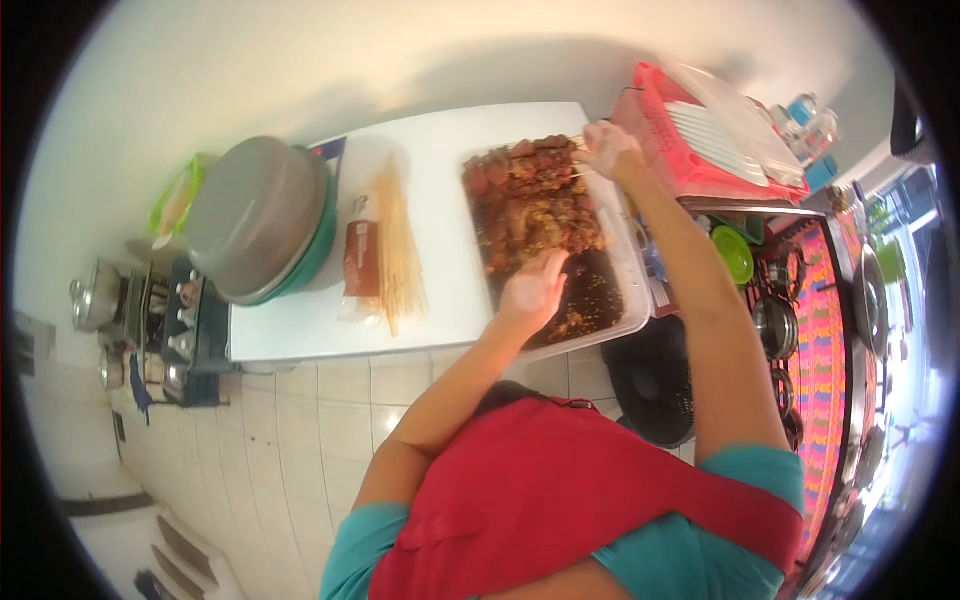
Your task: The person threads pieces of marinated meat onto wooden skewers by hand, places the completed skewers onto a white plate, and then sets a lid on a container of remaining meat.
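A clear plastic tub [637, 304] on the white table holds dark marinade [589, 292] with yellowish bits in it. Rows of skewered raw meat [532, 195] fill its far and middle part. My right hand [613, 152] is at the tub's far right corner, its fingers closed around pale stick ends [580, 171] of the skewers. Over the near edge of the meat, my left hand [534, 291] has its fingers stretched out and nothing visible in it. Whether its fingertips touch the meat is hard to tell. Left of the tub lies an opened pack of bamboo skewers [397, 247].
An upturned grey basin [251, 217] rests on a green one at the left of the white table [442, 142]. A red plastic crate [652, 112] with white plates stands beyond my right arm. Below the table's right end is a black bin [651, 375]. Pots [776, 326] hang farther right.
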`<state>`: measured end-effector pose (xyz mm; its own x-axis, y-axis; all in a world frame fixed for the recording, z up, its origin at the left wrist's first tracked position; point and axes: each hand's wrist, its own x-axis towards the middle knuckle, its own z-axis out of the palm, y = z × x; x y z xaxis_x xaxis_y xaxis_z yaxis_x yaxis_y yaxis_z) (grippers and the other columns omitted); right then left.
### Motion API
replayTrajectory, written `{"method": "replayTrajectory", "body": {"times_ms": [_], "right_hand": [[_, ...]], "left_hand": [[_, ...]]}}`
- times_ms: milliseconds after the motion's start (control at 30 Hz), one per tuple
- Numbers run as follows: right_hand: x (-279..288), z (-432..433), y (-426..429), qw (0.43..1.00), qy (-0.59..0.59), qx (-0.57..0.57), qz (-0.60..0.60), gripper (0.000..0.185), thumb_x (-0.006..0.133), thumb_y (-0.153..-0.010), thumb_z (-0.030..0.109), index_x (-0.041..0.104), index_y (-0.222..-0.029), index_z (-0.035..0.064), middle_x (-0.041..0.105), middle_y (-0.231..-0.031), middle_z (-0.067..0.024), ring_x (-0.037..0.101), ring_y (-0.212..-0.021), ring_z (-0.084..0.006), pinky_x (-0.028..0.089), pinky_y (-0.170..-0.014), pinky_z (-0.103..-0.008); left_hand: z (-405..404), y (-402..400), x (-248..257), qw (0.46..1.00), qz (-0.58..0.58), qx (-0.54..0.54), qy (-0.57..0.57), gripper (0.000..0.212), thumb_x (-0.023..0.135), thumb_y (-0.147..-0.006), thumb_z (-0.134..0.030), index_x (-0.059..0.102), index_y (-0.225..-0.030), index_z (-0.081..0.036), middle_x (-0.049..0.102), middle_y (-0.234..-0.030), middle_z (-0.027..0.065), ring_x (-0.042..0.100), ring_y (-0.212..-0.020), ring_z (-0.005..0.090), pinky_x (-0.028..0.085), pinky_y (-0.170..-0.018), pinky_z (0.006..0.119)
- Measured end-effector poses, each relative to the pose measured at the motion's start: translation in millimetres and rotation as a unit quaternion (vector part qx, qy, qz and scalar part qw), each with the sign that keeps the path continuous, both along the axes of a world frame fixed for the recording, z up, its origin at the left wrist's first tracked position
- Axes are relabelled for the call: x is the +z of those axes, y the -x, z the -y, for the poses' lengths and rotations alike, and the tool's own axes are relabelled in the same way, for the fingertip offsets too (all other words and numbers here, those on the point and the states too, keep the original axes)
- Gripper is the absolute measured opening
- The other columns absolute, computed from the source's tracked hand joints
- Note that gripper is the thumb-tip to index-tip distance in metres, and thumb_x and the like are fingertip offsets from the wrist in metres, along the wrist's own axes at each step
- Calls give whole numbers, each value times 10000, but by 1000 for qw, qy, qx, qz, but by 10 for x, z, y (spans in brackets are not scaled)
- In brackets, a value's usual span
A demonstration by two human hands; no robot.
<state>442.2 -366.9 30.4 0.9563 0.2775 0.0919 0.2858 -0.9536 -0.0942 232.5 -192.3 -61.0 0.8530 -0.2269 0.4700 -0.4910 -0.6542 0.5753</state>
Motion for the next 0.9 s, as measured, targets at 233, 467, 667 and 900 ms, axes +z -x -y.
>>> {"method": "replayTrajectory", "body": {"times_ms": [233,467,667,900], "right_hand": [[197,-503,80,980,-138,106,94,378,597,-846,439,669,-1090,158,597,-1199,-126,577,-1123,-310,443,-989,-452],[-649,-2523,1189,886,-38,433,-163,273,554,-943,283,608,-1145,109,655,-1074,-132,614,-1030,-331,495,-889,-434],[-1276,-2829,1134,857,-154,351,-345,340,541,-949,361,604,-1156,98,643,-1107,-178,601,-1052,-363,488,-909,-431],[-221,-2666,1507,823,-143,385,-392,334,509,-978,313,569,-1195,66,620,-1142,-161,586,-1056,-355,491,-910,-413]], "left_hand": [[83,-26,-43,1000,14,-10,6,279,617,-874,-112,562,-1142,-58,640,-1145,122,633,-1021,312,540,-832,380],[-21,-40,-359,996,-23,-41,72,369,560,-930,-212,553,-1262,-53,604,-1252,133,573,-1143,322,455,-978,432],[90,-62,-429,985,168,10,35,268,628,-896,-151,598,-1130,-24,613,-1089,114,562,-1065,303,459,-916,396],[2,-10,-446,990,15,-83,115,376,569,-941,-197,538,-1283,-44,545,-1305,139,500,-1227,304,397,-1029,411]]}}
